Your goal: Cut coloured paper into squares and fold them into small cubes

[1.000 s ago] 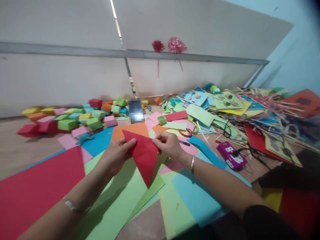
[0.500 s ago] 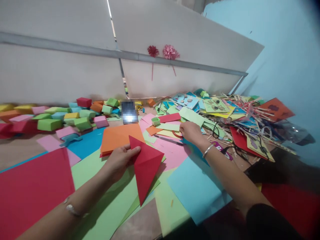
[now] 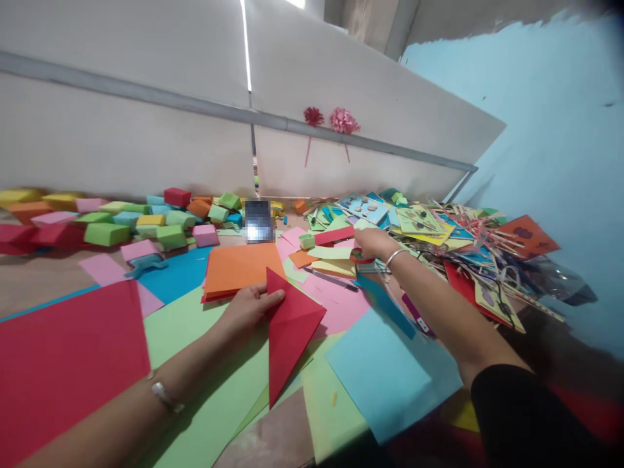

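One red folded paper (image 3: 294, 325): creased, pointed below.
Left hand (image 3: 252, 305): pinching its left edge.
Right hand (image 3: 374, 245): at red strip (image 3: 334, 236), grip unclear.
Purple block (image 3: 412, 308): markings illegible.

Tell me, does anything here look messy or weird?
Yes. The heap of cards and sticks at the right is jumbled, pieces lying at all angles. The blue wall looks odd too: its top edge is ragged. The folded red paper in the left hand shows no tear.

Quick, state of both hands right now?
Left hand: closed, holding the folded red paper.
Right hand: beside the red strip; whether it grips anything can't be told.
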The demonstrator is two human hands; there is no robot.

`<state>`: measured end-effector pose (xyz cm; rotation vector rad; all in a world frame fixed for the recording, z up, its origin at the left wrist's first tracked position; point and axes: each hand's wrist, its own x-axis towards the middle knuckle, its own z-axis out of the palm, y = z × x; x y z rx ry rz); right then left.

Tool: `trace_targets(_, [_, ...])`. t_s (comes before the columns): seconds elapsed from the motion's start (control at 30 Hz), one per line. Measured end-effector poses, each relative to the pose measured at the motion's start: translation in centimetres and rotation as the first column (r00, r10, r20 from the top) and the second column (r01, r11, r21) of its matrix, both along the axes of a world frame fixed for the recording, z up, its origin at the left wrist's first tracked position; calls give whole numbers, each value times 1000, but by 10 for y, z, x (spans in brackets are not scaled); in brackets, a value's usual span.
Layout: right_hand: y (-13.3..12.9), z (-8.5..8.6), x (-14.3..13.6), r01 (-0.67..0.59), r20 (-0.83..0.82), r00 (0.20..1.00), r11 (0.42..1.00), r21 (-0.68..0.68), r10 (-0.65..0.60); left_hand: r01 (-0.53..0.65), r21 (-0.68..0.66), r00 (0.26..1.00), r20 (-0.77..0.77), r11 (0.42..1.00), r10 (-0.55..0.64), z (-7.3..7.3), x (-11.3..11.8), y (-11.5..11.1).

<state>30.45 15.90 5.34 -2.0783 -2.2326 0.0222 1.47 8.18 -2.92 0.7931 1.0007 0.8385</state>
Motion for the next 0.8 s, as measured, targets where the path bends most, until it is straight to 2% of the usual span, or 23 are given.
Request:
trace_targets(0.1, [8,35,3,33,215,976,999,-1,-32,4,-11,1000,8,1000,-4,1,1,0])
trace_targets(0.2, [8,65,1,18,363,931,999,27,-27,-3,-22,1000,9,1000,3,5,2,-1])
trace_targets(0.43, [-4,114,6,-64,560,829,993,100,-3,-22,-36,1000,-16,999,21,11,3,-3])
trace_targets(0.5, [-7,125,13,-35,578,814,988,153,-61,-24,-41,999,-25,999,23,11,3,-3])
trace_targets(0.57, [-14,129,20,107,471,869,987,120,-152,-28,-44,999,-34,999,27,12,3,-4])
trace_targets(0.63, [-29,123,24,217,244,949,975,-46,-199,-41,-46,998,-41,998,39,14,3,-5])
trace_targets(0.73, [-67,100,23,195,70,980,974,-117,-187,-69,-43,997,-36,997,67,19,4,-9])
trace_targets(0.77, [-83,90,21,149,-207,966,987,-51,-157,-75,-44,997,-30,996,74,22,5,-11])
trace_targets(0.8, [-99,79,18,80,-473,879,996,26,-58,-77,-48,997,-22,996,76,24,5,-13])
